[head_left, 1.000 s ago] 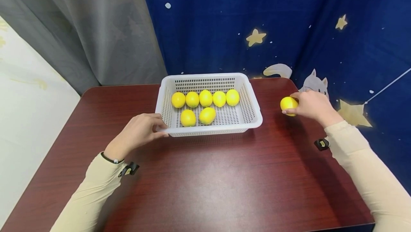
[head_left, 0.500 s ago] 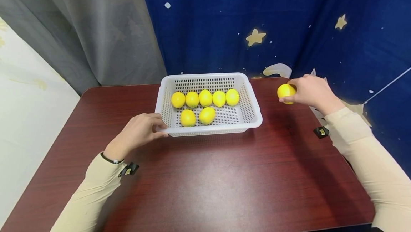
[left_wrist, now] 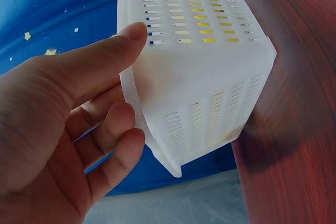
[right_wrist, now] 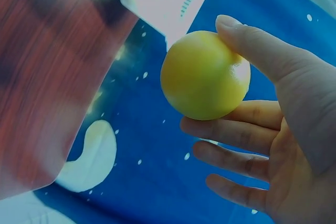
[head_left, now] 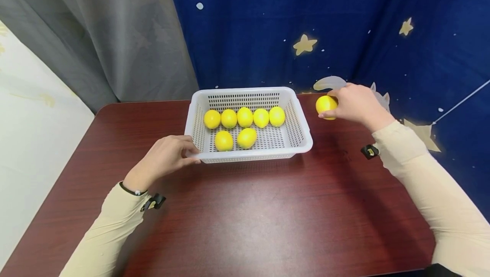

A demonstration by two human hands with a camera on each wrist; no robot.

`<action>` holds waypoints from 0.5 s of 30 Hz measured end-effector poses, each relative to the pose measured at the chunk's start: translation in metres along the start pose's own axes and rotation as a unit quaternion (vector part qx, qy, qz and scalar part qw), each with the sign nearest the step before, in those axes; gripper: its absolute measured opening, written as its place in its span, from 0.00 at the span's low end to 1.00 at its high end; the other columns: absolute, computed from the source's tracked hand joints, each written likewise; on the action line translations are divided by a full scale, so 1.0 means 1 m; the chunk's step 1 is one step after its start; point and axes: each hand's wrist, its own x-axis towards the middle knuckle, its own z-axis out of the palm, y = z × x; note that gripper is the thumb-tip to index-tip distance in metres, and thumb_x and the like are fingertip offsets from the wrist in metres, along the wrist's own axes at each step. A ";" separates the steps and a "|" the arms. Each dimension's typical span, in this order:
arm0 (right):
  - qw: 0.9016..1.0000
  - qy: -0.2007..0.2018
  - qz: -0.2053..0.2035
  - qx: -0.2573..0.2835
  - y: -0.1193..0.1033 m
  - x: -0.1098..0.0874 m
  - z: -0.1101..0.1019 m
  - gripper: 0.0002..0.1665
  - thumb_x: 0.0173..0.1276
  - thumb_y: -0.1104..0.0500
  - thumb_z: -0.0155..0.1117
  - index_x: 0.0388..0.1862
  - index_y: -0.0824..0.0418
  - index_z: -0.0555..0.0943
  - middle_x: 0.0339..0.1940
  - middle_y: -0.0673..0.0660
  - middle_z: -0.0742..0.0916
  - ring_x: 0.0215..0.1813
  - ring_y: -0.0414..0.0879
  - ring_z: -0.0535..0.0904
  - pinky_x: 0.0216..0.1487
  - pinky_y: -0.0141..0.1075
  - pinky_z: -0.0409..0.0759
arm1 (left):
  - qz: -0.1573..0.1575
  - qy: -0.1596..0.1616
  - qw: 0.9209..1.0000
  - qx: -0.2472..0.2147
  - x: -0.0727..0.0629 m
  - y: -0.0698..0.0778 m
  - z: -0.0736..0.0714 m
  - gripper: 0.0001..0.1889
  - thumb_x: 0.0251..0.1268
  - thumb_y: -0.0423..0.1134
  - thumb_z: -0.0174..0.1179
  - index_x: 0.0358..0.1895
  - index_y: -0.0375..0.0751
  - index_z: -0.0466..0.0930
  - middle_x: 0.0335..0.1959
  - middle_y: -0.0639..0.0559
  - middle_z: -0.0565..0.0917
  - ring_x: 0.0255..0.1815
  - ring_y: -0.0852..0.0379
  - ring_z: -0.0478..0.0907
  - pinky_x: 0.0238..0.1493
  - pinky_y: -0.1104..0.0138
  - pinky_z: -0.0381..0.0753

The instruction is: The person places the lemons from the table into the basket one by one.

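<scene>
My left hand grips the near left corner of a white slotted plastic basket. In the left wrist view the thumb lies on the basket's outer wall, and the other fingers curl at its rim. Inside the basket, several lemons form a back row, with two more in front at the left, one of them a lemon near my left hand. To the right of the basket, my right hand holds a round yellow lemon between thumb and fingers, raised over the table's far right part.
The basket stands toward the far edge of a dark red-brown wooden table. Behind hang a blue curtain with stars and a grey curtain. The basket's front right floor shows bare slots.
My right hand has lifted the lemon and carried it leftward, closer to the basket. The left hand and the basket have stayed in place.
</scene>
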 end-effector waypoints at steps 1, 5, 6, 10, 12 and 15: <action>1.000 0.002 -0.003 0.001 -0.003 0.002 0.000 0.38 0.53 0.32 0.72 0.49 0.61 0.84 0.33 0.59 0.87 0.34 0.52 0.75 0.33 0.45 0.74 | 0.000 -0.001 1.000 0.001 0.000 0.000 0.000 0.10 0.44 0.44 0.79 0.31 0.50 0.90 0.25 0.63 0.81 0.22 0.68 0.68 0.24 0.72 0.67; 1.000 0.007 -0.012 0.003 -0.013 0.009 -0.003 0.39 0.53 0.32 0.72 0.50 0.60 0.83 0.37 0.60 0.87 0.37 0.54 0.76 0.35 0.47 0.77 | -0.004 -0.007 1.000 0.004 0.001 0.001 -0.001 0.10 0.45 0.45 0.79 0.31 0.51 0.89 0.26 0.63 0.81 0.22 0.68 0.69 0.24 0.72 0.68; 1.000 0.009 -0.015 0.001 -0.015 0.011 -0.003 0.39 0.52 0.32 0.72 0.51 0.60 0.83 0.37 0.60 0.88 0.38 0.54 0.76 0.35 0.48 0.78 | -0.005 -0.008 1.000 0.005 0.001 0.001 -0.001 0.10 0.45 0.45 0.79 0.31 0.52 0.89 0.26 0.63 0.81 0.22 0.68 0.69 0.25 0.72 0.68; 0.999 0.017 -0.026 -0.004 -0.023 0.017 -0.003 0.39 0.51 0.32 0.72 0.50 0.60 0.83 0.36 0.59 0.87 0.38 0.55 0.76 0.37 0.48 0.79 | -0.005 -0.010 1.000 0.001 0.002 0.002 -0.001 0.10 0.45 0.45 0.79 0.32 0.52 0.89 0.26 0.63 0.81 0.22 0.68 0.69 0.25 0.72 0.69; 0.999 0.021 -0.031 -0.005 -0.027 0.020 -0.003 0.37 0.51 0.32 0.73 0.47 0.60 0.84 0.33 0.58 0.87 0.37 0.53 0.76 0.37 0.46 0.77 | -0.007 -0.011 1.000 0.001 0.002 0.001 -0.001 0.10 0.45 0.45 0.79 0.32 0.52 0.90 0.26 0.64 0.81 0.22 0.68 0.69 0.25 0.72 0.69; 0.999 0.025 -0.042 -0.009 -0.035 0.025 -0.002 0.35 0.50 0.33 0.74 0.44 0.59 0.85 0.29 0.56 0.85 0.34 0.52 0.75 0.35 0.43 0.73 | -0.009 -0.013 1.000 0.004 0.001 0.001 -0.001 0.10 0.45 0.45 0.78 0.32 0.52 0.90 0.26 0.64 0.81 0.22 0.68 0.69 0.25 0.72 0.69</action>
